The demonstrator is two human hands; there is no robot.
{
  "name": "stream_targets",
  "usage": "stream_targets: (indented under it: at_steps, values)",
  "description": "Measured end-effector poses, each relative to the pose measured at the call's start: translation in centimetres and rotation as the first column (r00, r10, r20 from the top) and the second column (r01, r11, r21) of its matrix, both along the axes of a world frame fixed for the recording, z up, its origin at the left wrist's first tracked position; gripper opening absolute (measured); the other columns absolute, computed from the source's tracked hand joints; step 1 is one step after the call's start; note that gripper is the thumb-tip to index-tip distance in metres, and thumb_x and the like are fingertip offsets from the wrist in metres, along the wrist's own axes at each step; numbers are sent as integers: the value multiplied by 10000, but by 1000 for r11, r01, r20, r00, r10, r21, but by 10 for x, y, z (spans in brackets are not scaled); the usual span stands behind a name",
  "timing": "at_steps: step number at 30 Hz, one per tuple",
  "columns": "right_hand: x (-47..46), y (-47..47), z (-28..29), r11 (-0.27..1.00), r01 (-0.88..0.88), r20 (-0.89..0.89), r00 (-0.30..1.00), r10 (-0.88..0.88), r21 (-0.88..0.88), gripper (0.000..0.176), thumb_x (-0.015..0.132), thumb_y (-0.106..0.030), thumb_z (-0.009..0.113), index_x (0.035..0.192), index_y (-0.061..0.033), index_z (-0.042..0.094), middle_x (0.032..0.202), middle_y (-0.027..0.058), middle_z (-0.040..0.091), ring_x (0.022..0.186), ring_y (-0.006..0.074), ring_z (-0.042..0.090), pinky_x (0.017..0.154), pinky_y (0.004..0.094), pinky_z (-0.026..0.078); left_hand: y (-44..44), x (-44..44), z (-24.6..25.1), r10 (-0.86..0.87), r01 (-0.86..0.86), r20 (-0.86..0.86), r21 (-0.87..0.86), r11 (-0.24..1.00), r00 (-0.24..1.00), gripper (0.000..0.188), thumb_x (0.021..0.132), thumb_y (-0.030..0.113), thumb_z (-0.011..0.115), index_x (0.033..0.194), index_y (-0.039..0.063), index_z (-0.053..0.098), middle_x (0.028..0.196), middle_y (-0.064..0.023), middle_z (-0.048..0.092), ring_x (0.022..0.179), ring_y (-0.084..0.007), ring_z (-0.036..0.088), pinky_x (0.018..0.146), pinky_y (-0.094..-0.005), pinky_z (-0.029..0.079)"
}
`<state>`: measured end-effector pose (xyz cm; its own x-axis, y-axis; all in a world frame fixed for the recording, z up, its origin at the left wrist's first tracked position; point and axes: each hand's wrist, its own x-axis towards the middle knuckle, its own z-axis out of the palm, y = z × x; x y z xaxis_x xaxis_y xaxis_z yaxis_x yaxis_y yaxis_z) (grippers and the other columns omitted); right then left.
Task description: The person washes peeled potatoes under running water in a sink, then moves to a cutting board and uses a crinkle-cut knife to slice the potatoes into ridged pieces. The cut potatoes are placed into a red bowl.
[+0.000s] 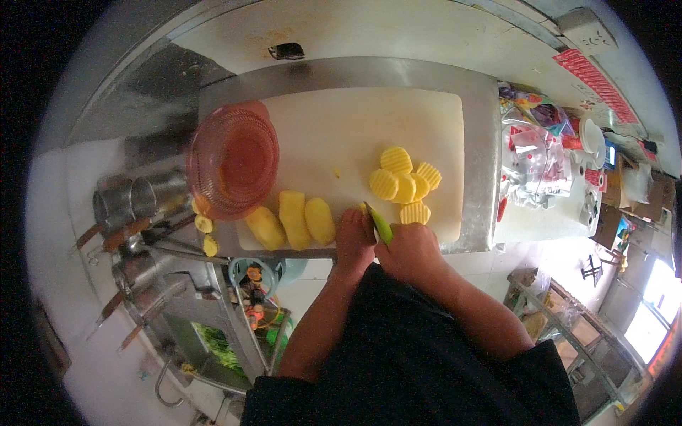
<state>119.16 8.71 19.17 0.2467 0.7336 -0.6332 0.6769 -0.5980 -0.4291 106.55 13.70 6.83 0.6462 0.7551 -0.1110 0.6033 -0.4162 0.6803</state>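
Note:
My right hand (407,250) grips a green cutting tool (380,224), tilted, near the front edge of a white cutting board (330,128). Right beside it my left hand (354,234) presses down on a yellow potato piece (363,207), which the fingers mostly cover. Several ridged potato slices (395,160) lie in a loose cluster beyond my right hand, and one slice (415,213) is just past its knuckles. To the left of my left hand rest three peeled potatoes: a rounded one (320,221), a squared one (294,219) and a slanted one (265,228).
A red plastic basket (233,160) overlaps the board's left end, with cut potato ends (210,245) beside it. The board sits on a steel counter (482,160). Plastic packages (538,154) crowd the right side. Metal pots (141,197) stand left, above a sink holding greens (218,343).

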Motion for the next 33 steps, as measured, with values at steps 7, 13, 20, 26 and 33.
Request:
stream_targets:
  at_steps: [7,13,20,26,33]
  values:
    - [26,-6,-77,985,4,-15,1000,-2,171,401,832,-407,632,843,-14,708,816,218,698,781,394,695,727,486,565,-14,-17,-16,169,-167,17,-70,983,986,208,996,196,449,930,16,527,880,-231,575,861,-450,553,748,-526,444]
    - [69,-7,-22,982,153,-75,987,-145,110,369,868,-381,587,863,-21,670,763,228,668,764,412,674,705,505,536,-11,-17,-12,265,-263,34,-39,964,964,230,933,149,567,1102,-5,539,1039,-234,579,946,-440,560,840,-509,458]
    - [50,-7,-8,990,-15,-6,1000,16,138,306,856,-316,581,922,-31,668,787,240,666,767,427,659,717,496,531,5,6,4,61,-62,9,167,984,998,364,878,144,628,1189,-17,534,1090,-233,546,1034,-424,521,894,-536,440]
    - [21,-12,-30,994,-106,105,989,102,32,340,831,-344,552,856,-29,676,767,219,677,747,421,670,707,520,539,1,1,5,122,-124,19,176,977,992,214,860,135,644,1051,84,563,994,-172,530,869,-400,598,735,-499,512]
    - [12,6,-38,998,-37,135,990,28,59,310,843,-326,586,887,-28,660,791,229,670,759,433,657,687,532,525,0,-6,-30,22,-19,-7,220,975,1000,278,830,108,671,1066,45,538,1021,-189,530,880,-416,590,739,-515,499]
